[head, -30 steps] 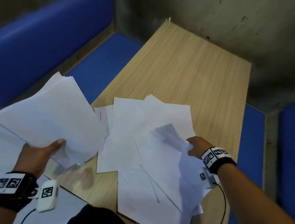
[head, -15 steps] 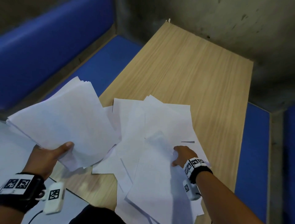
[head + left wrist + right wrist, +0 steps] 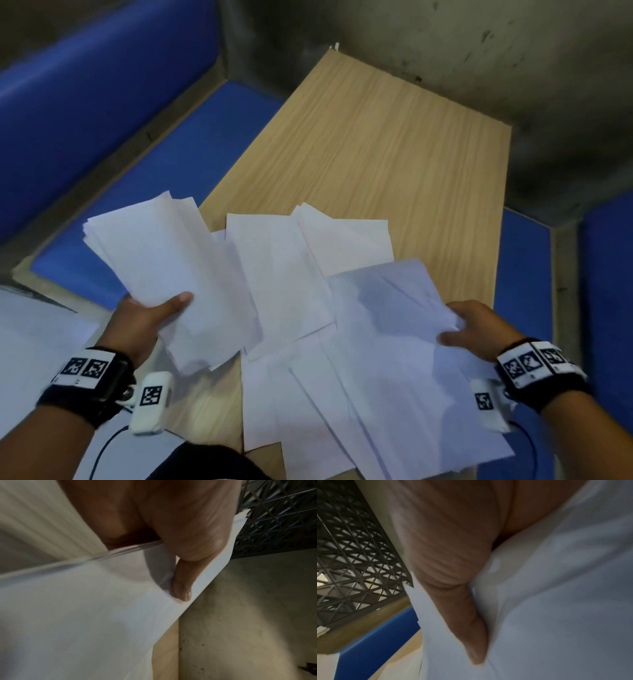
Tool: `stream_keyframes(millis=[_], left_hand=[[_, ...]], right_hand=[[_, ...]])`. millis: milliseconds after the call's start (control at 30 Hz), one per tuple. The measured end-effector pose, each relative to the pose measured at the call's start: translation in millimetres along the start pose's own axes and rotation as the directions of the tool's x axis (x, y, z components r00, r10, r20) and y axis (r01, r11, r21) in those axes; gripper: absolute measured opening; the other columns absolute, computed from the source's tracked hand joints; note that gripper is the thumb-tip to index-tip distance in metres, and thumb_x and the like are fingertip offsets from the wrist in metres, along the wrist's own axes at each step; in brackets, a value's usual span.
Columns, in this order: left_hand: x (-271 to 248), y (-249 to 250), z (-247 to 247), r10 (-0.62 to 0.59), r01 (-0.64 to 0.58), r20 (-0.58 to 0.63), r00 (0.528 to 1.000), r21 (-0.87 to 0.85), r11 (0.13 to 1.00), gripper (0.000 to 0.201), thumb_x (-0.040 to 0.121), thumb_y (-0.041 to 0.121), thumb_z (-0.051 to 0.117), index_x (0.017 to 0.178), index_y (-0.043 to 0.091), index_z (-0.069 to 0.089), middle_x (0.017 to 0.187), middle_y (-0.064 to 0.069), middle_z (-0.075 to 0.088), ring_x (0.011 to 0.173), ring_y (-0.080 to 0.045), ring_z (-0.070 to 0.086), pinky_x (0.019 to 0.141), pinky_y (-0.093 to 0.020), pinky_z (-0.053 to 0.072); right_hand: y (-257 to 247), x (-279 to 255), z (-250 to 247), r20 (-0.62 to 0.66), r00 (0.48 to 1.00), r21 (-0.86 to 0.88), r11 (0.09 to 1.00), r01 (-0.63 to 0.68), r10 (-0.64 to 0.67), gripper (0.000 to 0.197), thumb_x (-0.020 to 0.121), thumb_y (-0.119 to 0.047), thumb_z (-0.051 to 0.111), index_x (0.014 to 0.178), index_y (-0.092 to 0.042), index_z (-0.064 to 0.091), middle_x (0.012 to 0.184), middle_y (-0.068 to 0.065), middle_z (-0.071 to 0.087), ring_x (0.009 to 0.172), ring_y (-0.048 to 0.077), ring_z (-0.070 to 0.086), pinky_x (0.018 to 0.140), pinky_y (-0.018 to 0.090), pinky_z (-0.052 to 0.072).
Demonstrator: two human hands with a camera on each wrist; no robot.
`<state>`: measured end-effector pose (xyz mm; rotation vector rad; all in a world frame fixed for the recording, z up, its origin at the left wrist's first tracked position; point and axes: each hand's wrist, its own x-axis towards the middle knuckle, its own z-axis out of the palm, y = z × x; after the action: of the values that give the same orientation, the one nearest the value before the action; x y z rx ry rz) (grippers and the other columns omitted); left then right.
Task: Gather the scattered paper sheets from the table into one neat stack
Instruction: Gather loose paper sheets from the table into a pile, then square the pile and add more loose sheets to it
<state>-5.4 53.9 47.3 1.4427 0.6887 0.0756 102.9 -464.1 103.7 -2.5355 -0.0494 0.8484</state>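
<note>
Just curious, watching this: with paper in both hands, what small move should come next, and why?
Probably carry the sheet pinched in the right hand across onto the bundle gripped by the left hand. More loose sheets lie spread on the table.

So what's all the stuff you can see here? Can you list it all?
held stack of paper sheets: one bundle, white, lifted over the table's left edge.
lifted sheet: one, white, raised at the right.
loose sheets: several, count unclear, white, overlapping on the table's near part.
table: one, light wood, centre.
bench seats: blue, on both sides.
wall: grey, stained, behind.
wristbands: two, black with white markers.
left hand: grips the stack, thumb on top.
right hand: pinches the lifted sheet.
</note>
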Motion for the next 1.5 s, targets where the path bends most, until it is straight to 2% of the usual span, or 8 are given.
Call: stream_keyframes(millis=[300, 467, 567, 767, 900, 1300, 1400, 1500], left_hand=[[2.5, -2.2, 54.6, -0.134, 0.177, 0.238, 0.962, -0.17, 0.969, 0.038, 0.084, 0.0, 0.071, 0.121, 0.008, 0.067, 0.112, -0.009, 0.077, 0.101, -0.026, 0.074, 0.088, -0.043, 0.055], [4.3, -28.9, 63.7, -0.27, 0.346, 0.366, 0.891, -0.162, 0.924, 0.063, 0.065, 0.006, 0.083, 0.125, 0.004, 0.064, 0.12, -0.022, 0.072, 0.106, -0.041, 0.07, 0.091, -0.054, 0.054], [-0.1, -55.2, 71.5, -0.377, 0.43, 0.383, 0.843, -0.059, 0.901, 0.065, 0.063, 0.005, 0.086, 0.124, 0.003, 0.064, 0.114, -0.023, 0.074, 0.097, -0.038, 0.073, 0.077, -0.045, 0.06], [-12.6, -84.5, 77.9, -0.406, 0.269, 0.346, 0.846, 0.381, 0.885, 0.058, 0.077, 0.028, 0.083, 0.13, 0.015, 0.062, 0.105, -0.003, 0.076, 0.096, -0.021, 0.071, 0.084, -0.033, 0.055], [-17.1, -74.1, 74.7, -0.55, 0.531, 0.329, 0.767, 0.155, 0.833, 0.067, 0.082, 0.077, 0.051, 0.123, 0.027, 0.066, 0.119, -0.003, 0.073, 0.111, -0.024, 0.067, 0.098, -0.042, 0.051], [-30.1, -88.5, 67.1, -0.513, 0.376, 0.357, 0.78, 0.388, 0.842, 0.07, 0.062, 0.036, 0.096, 0.121, 0.009, 0.067, 0.111, 0.001, 0.078, 0.098, -0.012, 0.073, 0.106, -0.049, 0.047], [-35.2, -87.6, 68.7, -0.501, 0.361, 0.356, 0.789, 0.39, 0.847, 0.062, 0.059, 0.034, 0.096, 0.11, 0.01, 0.071, 0.096, -0.004, 0.079, 0.072, -0.009, 0.074, 0.083, -0.045, 0.058], [-35.6, -78.8, 66.1, -0.442, 0.273, 0.387, 0.809, 0.418, 0.867, 0.068, 0.053, 0.038, 0.098, 0.112, 0.019, 0.07, 0.104, -0.003, 0.079, 0.099, -0.021, 0.074, 0.097, -0.046, 0.055]], right_hand=[[36.1, -78.3, -77.9, -0.324, 0.941, 0.25, 0.968, -0.015, 0.098, 0.023, 0.068, -0.008, 0.086, 0.083, -0.022, 0.076, 0.077, -0.017, 0.077, 0.061, -0.007, 0.066, 0.057, 0.015, 0.054], [62.2, -112.0, -97.3, -0.461, 0.862, 0.474, 0.88, 0.037, 0.212, 0.048, 0.055, -0.035, 0.09, 0.1, -0.027, 0.074, 0.088, -0.004, 0.079, 0.079, 0.02, 0.076, 0.065, 0.049, 0.061], [44.2, -108.1, -80.3, -0.472, 0.848, 0.633, 0.762, 0.136, 0.241, 0.034, 0.059, -0.022, 0.084, 0.092, -0.017, 0.075, 0.087, -0.004, 0.078, 0.068, 0.012, 0.073, 0.059, 0.028, 0.061], [-3.7, -48.6, 24.5, -0.333, 0.926, 0.764, 0.627, 0.155, 0.176, 0.038, 0.064, -0.007, 0.083, 0.099, -0.011, 0.07, 0.086, -0.005, 0.079, 0.076, 0.01, 0.074, 0.063, 0.021, 0.059], [-19.7, -9.0, 105.5, -0.165, 0.977, 0.731, 0.681, 0.029, 0.136, 0.042, 0.073, -0.003, 0.082, 0.113, -0.009, 0.067, 0.092, -0.011, 0.075, 0.077, 0.001, 0.072, 0.058, 0.011, 0.053], [-61.1, 21.7, 197.6, 0.12, 0.982, 0.686, 0.704, -0.186, 0.143, 0.079, 0.08, -0.048, 0.073, 0.144, -0.016, 0.04, 0.127, -0.009, 0.05, 0.127, 0.021, 0.05, 0.103, 0.031, 0.037], [-65.5, 19.1, 207.7, 0.098, 0.985, 0.715, 0.678, -0.171, 0.145, 0.093, 0.053, -0.063, 0.083, 0.129, -0.017, 0.057, 0.12, -0.007, 0.066, 0.113, 0.02, 0.063, 0.095, 0.031, 0.049], [-61.4, 11.1, 206.4, 0.013, 0.991, 0.743, 0.661, -0.1, 0.135, 0.054, 0.059, -0.04, 0.091, 0.103, -0.018, 0.068, 0.1, -0.003, 0.074, 0.102, 0.024, 0.069, 0.074, 0.021, 0.054]])
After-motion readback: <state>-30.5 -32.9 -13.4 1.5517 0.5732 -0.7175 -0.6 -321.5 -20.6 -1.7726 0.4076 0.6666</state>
